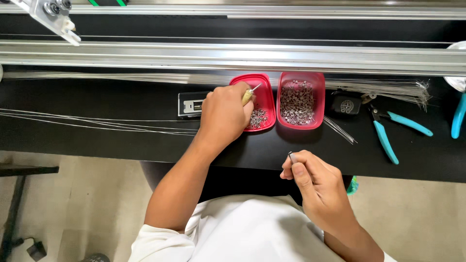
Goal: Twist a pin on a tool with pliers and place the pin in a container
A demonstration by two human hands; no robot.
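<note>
Black worktop (97, 140) runs the full width, front edge near the person in a white shirt (242, 228). Beige floor (87, 194) below it, with a dark bench frame at far left and a small black plug lying on the floor. Behind the worktop, long aluminium rails (242, 56) span side to side, a metal bracket (56, 17) at top left. Bundle of thin bare wires (97, 123) lies across the left half of the worktop; another wire bundle (388, 88) along the back right.

Two red trays side by side at centre back: right red tray (318, 97) heaped with small metal parts, left red tray (268, 94) holding fewer. Teal-handled cutters (386, 136) to the right, another teal handle at the right edge. Small black device (190, 104) just left of the left hand.

Left hand (224, 114) closed around a yellow-handled tool (248, 95), tip over the left red tray. Right hand (310, 182) near the front edge, well apart from the trays, thumb and forefinger pinching a small metal piece (291, 156).
</note>
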